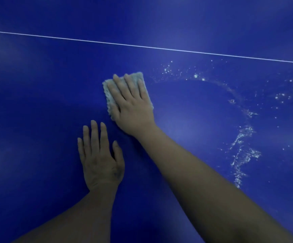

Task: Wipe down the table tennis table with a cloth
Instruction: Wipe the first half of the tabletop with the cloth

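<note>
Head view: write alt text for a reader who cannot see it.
A right hand presses a pale cloth flat on a blue table tennis table, the left hand resting flat beside it. A curved trail of white droplets lies to the right, a thin white line beyond.

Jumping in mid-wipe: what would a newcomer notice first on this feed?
Likely the right hand pressing a pale cloth flat on the blue table, mid-frame. Then the arc of white droplets curving down the right side, not yet wiped. The left hand rests flat on the table, nearer the person.
</note>
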`<action>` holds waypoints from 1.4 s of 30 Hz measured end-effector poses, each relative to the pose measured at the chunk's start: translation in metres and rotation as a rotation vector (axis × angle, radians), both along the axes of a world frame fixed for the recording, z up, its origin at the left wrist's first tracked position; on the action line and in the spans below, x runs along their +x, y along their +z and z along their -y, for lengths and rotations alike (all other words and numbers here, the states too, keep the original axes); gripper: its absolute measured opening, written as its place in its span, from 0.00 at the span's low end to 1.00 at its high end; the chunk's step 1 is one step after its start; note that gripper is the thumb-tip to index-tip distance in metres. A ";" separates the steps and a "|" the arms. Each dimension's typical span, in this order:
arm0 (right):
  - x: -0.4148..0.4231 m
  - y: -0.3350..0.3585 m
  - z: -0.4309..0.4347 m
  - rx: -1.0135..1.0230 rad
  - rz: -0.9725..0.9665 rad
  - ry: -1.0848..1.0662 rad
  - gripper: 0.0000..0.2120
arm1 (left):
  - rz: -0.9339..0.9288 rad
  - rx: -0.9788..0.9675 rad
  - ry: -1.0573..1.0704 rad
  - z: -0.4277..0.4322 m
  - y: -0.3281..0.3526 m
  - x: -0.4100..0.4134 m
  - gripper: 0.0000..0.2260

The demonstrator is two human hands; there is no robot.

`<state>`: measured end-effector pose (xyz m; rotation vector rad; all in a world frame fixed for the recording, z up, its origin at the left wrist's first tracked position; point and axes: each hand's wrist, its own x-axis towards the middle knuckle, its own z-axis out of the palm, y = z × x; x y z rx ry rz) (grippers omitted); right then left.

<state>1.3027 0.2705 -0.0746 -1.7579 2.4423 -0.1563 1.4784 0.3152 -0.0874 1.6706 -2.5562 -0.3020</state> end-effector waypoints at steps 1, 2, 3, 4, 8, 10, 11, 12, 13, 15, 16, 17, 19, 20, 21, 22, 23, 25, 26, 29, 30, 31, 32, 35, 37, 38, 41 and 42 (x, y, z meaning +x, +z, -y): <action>-0.011 0.000 0.011 0.007 -0.010 0.024 0.30 | 0.000 -0.001 0.007 0.000 -0.001 0.000 0.30; -0.025 -0.001 0.018 0.008 -0.013 0.023 0.30 | -0.003 -0.006 0.013 0.000 -0.001 -0.001 0.30; -0.041 -0.001 0.022 0.013 -0.013 -0.001 0.31 | -0.008 -0.012 0.016 0.000 -0.001 -0.001 0.30; -0.059 -0.002 0.021 0.019 -0.011 -0.042 0.31 | -0.012 -0.014 0.016 0.000 -0.001 -0.001 0.30; -0.144 -0.004 -0.025 0.002 0.003 -0.333 0.29 | -0.013 -0.008 0.005 0.000 -0.002 0.000 0.29; -0.188 -0.003 -0.071 0.012 0.006 -0.556 0.29 | -0.018 -0.003 0.011 0.001 -0.002 0.000 0.29; -0.205 -0.001 -0.092 0.014 0.022 -0.694 0.29 | -0.022 0.000 0.014 0.000 -0.002 -0.001 0.29; -0.215 0.002 -0.108 0.019 0.049 -0.835 0.30 | -0.027 0.000 0.017 0.000 -0.001 -0.001 0.30; -0.218 0.004 -0.116 0.019 0.072 -0.944 0.31 | -0.030 -0.002 0.018 0.000 -0.001 -0.001 0.30; -0.208 0.006 -0.112 0.028 0.084 -0.957 0.31 | -0.028 -0.001 0.016 0.000 0.000 0.000 0.29; -0.200 0.006 -0.109 0.041 0.076 -0.869 0.30 | -0.025 0.001 0.014 0.000 0.000 0.000 0.29; -0.195 0.004 -0.108 0.049 0.060 -0.754 0.30 | -0.019 0.002 0.013 0.001 0.000 0.000 0.29; -0.199 0.002 -0.115 0.046 0.037 -0.646 0.29 | -0.014 0.000 0.011 0.001 -0.002 0.000 0.30; -0.208 0.003 -0.121 0.045 0.045 -0.706 0.29 | -0.015 -0.005 0.011 0.001 -0.003 -0.001 0.30; -0.215 0.004 -0.126 0.045 0.064 -0.813 0.30 | -0.015 -0.011 0.014 0.001 -0.003 -0.001 0.30; -0.219 0.006 -0.128 0.056 0.085 -0.921 0.30 | -0.015 -0.015 0.017 0.002 -0.004 0.000 0.30; -0.217 0.007 -0.125 0.071 0.088 -0.986 0.31 | -0.017 -0.016 0.015 0.002 -0.004 0.000 0.30; -0.195 0.007 -0.108 0.086 0.062 -0.940 0.30 | -0.021 -0.011 0.010 0.000 -0.002 -0.001 0.30; -0.177 0.007 -0.095 0.086 0.047 -0.863 0.30 | -0.020 -0.012 0.011 0.000 -0.001 -0.001 0.30; -0.115 0.004 -0.060 0.079 0.032 -0.645 0.30 | -0.022 -0.017 0.005 0.000 -0.002 0.000 0.30; -0.094 0.004 -0.052 0.067 0.038 -0.595 0.30 | -0.028 -0.022 0.004 0.000 -0.002 0.001 0.30; -0.075 0.004 -0.047 0.057 0.042 -0.545 0.30 | -0.033 -0.029 0.006 0.000 -0.003 0.000 0.30; -0.058 0.003 -0.044 0.043 0.042 -0.486 0.30 | -0.032 -0.035 0.008 0.000 -0.003 0.000 0.30; -0.023 -0.001 -0.062 -0.003 0.028 -0.234 0.30 | -0.025 -0.042 0.012 0.001 -0.005 0.000 0.30; -0.032 -0.004 -0.091 -0.038 0.022 -0.088 0.29 | -0.030 -0.038 0.009 0.000 -0.006 0.000 0.29; -0.046 -0.005 -0.107 -0.049 0.011 -0.073 0.28 | -0.029 -0.035 0.009 0.000 -0.005 0.000 0.29; -0.120 -0.005 -0.149 0.011 -0.051 -0.313 0.28 | -0.022 -0.028 0.008 0.000 -0.004 0.000 0.30; -0.144 -0.003 -0.161 0.043 -0.041 -0.474 0.29 | -0.020 -0.025 0.008 0.000 -0.003 0.000 0.30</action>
